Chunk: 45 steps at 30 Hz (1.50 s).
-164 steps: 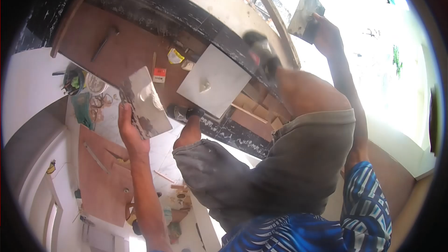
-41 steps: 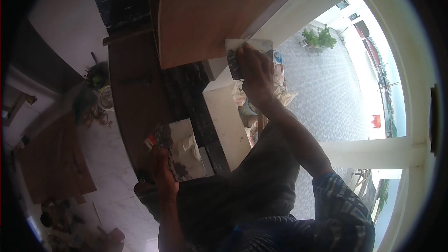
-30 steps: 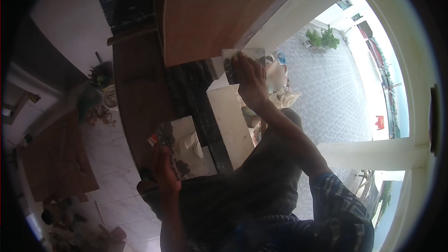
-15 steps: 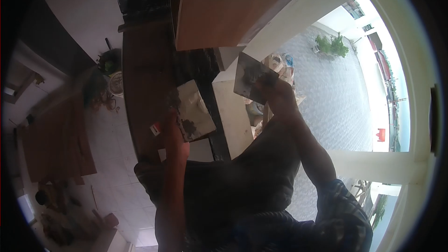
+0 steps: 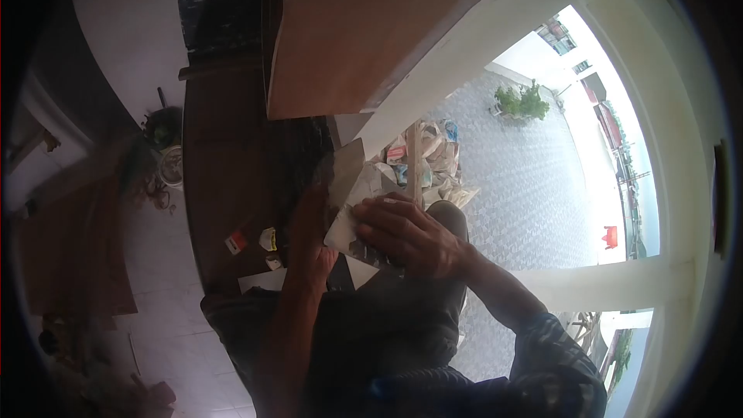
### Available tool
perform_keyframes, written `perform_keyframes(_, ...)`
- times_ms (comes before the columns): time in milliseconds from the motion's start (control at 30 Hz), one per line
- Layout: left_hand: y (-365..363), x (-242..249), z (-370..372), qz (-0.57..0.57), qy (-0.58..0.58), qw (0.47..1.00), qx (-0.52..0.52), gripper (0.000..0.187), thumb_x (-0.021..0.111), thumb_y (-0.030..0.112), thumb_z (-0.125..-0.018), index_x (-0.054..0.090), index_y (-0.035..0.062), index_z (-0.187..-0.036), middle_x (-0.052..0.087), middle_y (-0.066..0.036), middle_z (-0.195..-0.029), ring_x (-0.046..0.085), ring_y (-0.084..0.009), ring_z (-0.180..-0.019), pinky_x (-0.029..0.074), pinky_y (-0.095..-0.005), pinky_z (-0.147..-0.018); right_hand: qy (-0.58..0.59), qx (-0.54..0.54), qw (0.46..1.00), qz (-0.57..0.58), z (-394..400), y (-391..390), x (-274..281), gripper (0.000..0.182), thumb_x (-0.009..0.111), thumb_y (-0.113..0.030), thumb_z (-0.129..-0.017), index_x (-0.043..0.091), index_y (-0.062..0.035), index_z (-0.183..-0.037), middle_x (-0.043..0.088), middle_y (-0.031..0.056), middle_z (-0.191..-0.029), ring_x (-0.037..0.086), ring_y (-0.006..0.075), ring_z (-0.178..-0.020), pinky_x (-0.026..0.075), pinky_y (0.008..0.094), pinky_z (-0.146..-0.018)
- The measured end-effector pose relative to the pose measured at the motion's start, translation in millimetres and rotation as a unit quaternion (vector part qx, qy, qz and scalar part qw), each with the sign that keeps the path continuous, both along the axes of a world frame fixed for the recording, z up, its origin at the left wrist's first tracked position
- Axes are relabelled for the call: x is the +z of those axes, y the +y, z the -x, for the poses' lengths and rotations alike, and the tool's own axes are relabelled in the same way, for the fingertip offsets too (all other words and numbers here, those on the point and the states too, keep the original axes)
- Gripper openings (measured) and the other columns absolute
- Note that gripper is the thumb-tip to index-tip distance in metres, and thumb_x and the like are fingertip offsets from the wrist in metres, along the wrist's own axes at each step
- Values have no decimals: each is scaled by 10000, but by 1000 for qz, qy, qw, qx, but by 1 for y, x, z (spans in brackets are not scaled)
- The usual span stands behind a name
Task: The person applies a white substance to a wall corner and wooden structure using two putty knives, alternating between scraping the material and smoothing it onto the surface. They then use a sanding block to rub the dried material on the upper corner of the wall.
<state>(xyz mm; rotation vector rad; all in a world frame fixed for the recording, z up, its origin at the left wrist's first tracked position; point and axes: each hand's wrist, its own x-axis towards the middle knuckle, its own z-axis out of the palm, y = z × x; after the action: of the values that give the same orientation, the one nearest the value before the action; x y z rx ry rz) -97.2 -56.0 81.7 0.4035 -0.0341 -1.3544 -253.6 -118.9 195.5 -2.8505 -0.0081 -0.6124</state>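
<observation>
My left hand (image 5: 316, 244) is closed on a pale, paste-marked flat plate (image 5: 345, 178) held tilted over my lap. Above its lower part lies my right hand (image 5: 406, 236), fingers bent around a flat scraper that is mostly hidden beneath them. The two hands are close together, with the scraper and plate seemingly touching; the exact contact is hard to see. On the dark ledge left of my left hand are a small red-and-white packet (image 5: 235, 242) and a white-and-yellow scrap (image 5: 268, 239).
A brown panel (image 5: 371, 23) juts overhead beside the white wall edge. Filled bags (image 5: 433, 162) are heaped right of the dark ledge (image 5: 220, 155). Beyond them lies grey paving (image 5: 511, 186) with a green plant (image 5: 522, 101). A bucket (image 5: 171, 166) stands on the tiled floor at left.
My right hand has come down and left with the scraper, onto the plate in my left hand. The plate has turned more edge-on. The whole view has shifted slightly.
</observation>
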Motion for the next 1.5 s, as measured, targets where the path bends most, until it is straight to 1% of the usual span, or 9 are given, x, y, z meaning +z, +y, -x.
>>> perform_keyframes(233, -1, -4, 1, -52, -33, 997, -54, 390, 548, 265, -1000, 518, 2, -1286, 607, -104, -1181, 613, -188, -1075, 539, -367, -898, 28, -17, 999, 34, 25, 5, -3, 466, 620, -76, -847, 558, 48, -1292, 521, 215, -1359, 524, 304, -1255, 453, 459, -1050)
perform_keyframes(633, 3, -1, -2, -52, -7, 997, -65, 400, 587, 228, -983, 519, 3, -1307, 592, -122, -1244, 586, -231, -1137, 492, -416, -982, 80, -77, 993, 42, 57, -7, -5, 520, 648, -59, -780, 559, 85, -1272, 499, 209, -1374, 501, 343, -1268, 453, 428, -1064)
perform_keyframes(833, 2, 26, -27, -61, -40, 997, 33, 417, 562, 256, -985, 497, 29, -1329, 574, -95, -1262, 577, -199, -1153, 498, -369, -967, 106, -195, 966, -134, 90, -25, -16, 589, 650, 63, -741, 543, 11, -1318, 501, 173, -1363, 500, 345, -1266, 468, 410, -1035)
perform_keyframes(1033, -15, 47, -44, -69, -143, 986, 51, 451, 530, 275, -993, 465, 37, -1370, 542, -105, -1319, 532, -215, -1227, 452, -372, -1017, 17, -262, 963, -60, 74, -24, 48, 640, 573, 202, -709, 580, -39, -1302, 578, 148, -1299, 556, 325, -1217, 518, 385, -985)
perform_keyframes(1200, -21, 52, -39, -10, -128, 990, 64, 466, 540, 260, -986, 452, 37, -1385, 538, -106, -1331, 539, -212, -1222, 463, -368, -1008, -21, -313, 949, 7, 65, -21, 91, 509, 539, 189, -812, 615, -65, -1246, 604, 134, -1257, 608, 292, -1145, 538, 358, -930)
perform_keyframes(1333, -21, 48, -33, -11, -109, 990, 90, 442, 548, 252, -984, 475, 36, -1363, 564, -102, -1290, 577, -202, -1162, 492, -359, -967, -23, -345, 937, 41, 62, -22, 118, 533, 685, 127, -754, 592, -8, -1262, 591, 183, -1234, 604, 333, -1134, 533, 383, -924)
perform_keyframes(1433, -17, 52, -33, -64, -103, 990, 65, 401, 549, 243, -985, 510, 34, -1325, 592, -88, -1241, 605, -183, -1105, 510, -346, -931, -52, -354, 929, 99, 59, -30, 131, 504, 609, 162, -765, 594, -4, -1241, 610, 178, -1189, 594, 342, -1106, 498, 386, -936)
perform_keyframes(1467, -18, 51, -33, -58, -94, 992, 58, 394, 554, 242, -983, 519, 33, -1316, 598, -84, -1229, 611, -179, -1091, 513, -342, -923, -52, -378, 914, 136, 59, -33, 135, 458, 506, 137, -870, 615, -84, -1257, 622, 151, -1223, 618, 286, -1112, 513, 344, -893)
perform_keyframes(1500, -19, 47, -34, -52, -85, 994, 51, 388, 559, 241, -982, 527, 32, -1307, 604, -80, -1216, 616, -175, -1077, 516, -339, -916, -56, -377, 911, 155, 59, -39, 139, 544, 526, 176, -738, 581, -16, -1244, 611, 181, -1184, 584, 346, -1075, 491, 390, -932)
